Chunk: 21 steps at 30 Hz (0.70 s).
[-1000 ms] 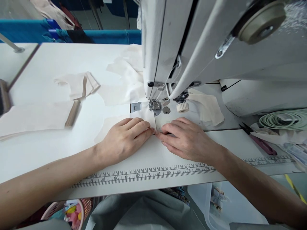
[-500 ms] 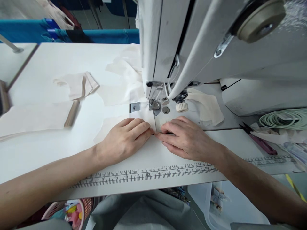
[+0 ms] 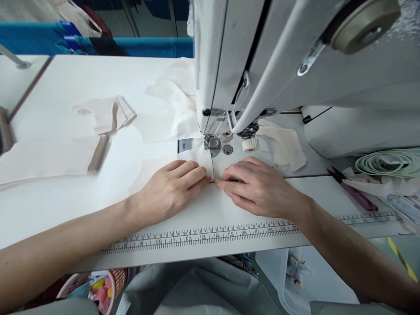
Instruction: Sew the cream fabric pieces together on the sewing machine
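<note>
A strip of white fabric (image 3: 201, 158) lies under the presser foot (image 3: 208, 142) of the sewing machine (image 3: 226, 57), its right edge running straight toward me. My left hand (image 3: 172, 186) rests on it from the left, fingers together and closed on its near corner. From the right, my right hand (image 3: 259, 186) meets the same corner with bent fingers; its fingertips touch the fabric's edge, and the thumb is partly hidden. More thin white fabric (image 3: 151, 168) spreads beside and beneath my left hand. The round needle plate (image 3: 215, 151) shows right of the foot.
Stacked fabric pieces (image 3: 49, 159) and a folded piece (image 3: 108, 114) lie left. Cream fabric (image 3: 285, 146) sits behind my right hand. Thread snippers (image 3: 357, 194) and a coiled green cord (image 3: 390, 162) are right. A printed ruler (image 3: 203, 236) lines the front edge; a pink basket (image 3: 113, 284) stands below.
The view has shifted slightly. My right hand's fingertips have drawn a little to the right at the fabric corner. My left hand keeps nearly the same place on the fabric.
</note>
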{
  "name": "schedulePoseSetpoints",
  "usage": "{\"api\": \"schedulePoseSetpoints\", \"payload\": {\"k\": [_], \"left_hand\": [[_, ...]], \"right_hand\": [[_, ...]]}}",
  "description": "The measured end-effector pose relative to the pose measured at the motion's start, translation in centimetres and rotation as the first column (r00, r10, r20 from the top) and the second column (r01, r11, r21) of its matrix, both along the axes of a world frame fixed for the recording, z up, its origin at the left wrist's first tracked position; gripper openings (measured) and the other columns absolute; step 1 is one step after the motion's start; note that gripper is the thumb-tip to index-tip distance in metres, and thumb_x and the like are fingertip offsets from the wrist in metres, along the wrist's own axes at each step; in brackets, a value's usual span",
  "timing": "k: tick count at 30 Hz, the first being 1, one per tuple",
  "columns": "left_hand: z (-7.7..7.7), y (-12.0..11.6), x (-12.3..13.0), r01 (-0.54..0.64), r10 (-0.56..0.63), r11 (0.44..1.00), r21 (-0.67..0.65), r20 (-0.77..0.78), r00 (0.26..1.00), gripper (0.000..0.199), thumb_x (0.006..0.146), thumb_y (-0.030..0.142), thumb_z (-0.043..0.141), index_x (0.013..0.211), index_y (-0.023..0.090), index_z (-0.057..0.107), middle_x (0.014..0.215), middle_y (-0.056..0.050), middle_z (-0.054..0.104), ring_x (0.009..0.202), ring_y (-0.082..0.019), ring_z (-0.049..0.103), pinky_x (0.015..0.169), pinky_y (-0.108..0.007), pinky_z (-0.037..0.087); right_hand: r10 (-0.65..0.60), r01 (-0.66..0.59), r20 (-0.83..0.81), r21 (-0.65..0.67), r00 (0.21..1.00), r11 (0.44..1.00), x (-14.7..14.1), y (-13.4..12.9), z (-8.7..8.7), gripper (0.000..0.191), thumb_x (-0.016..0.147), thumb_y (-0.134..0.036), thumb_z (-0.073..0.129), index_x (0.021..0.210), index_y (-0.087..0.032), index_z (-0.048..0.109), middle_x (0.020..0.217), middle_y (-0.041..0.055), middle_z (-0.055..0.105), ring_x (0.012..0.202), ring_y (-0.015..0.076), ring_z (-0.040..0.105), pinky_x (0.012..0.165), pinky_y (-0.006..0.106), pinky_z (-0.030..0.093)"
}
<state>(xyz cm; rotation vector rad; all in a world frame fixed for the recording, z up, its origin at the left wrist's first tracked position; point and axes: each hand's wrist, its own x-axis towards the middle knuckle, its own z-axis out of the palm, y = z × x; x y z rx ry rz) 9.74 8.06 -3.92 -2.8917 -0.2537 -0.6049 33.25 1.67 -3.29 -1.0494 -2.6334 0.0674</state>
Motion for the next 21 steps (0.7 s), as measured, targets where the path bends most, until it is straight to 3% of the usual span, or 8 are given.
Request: {"api": "schedulePoseSetpoints", "payload": {"k": [8,15,21], "left_hand": [[0.11,-0.07,0.19,-0.005,0.005,1.000,0.018,-0.003,1.000,0.010,0.092,0.010,0.055,0.095,0.009,0.064,0.095,-0.007,0.069,0.081,-0.020,0.062,0.066,-0.033,0.050],[0.23,-0.11,0.25,0.004,-0.004,0.999,0.039,0.013,1.000,0.009,0.092,0.010,0.056,0.089,0.008,0.064,0.094,-0.008,0.069,0.080,-0.020,0.063,0.065,-0.034,0.051],[0.26,-0.17,0.33,-0.018,0.018,1.000,0.011,0.006,1.000,0.012,0.092,0.011,0.055,0.086,0.010,0.065,0.092,-0.007,0.069,0.078,-0.020,0.062,0.066,-0.034,0.052]], "right_hand": [[-0.006,0.006,-0.035,0.007,0.999,1.000,0.27,0.16,0.06,0.025,0.095,-0.016,0.045,0.108,-0.013,0.066,0.094,0.0062,0.066,0.083,0.0160,0.058,0.079,0.033,0.045],[-0.004,0.002,0.044,0.052,0.999,0.999,0.07,0.06,0.00,0.029,0.095,-0.018,0.046,0.118,-0.013,0.063,0.093,0.0063,0.064,0.084,0.0169,0.057,0.078,0.033,0.044],[-0.018,0.010,0.090,0.091,0.996,0.996,-0.26,-0.17,-0.04,0.026,0.095,-0.018,0.046,0.112,-0.015,0.066,0.091,0.0054,0.063,0.082,0.0164,0.056,0.077,0.033,0.043]]}}
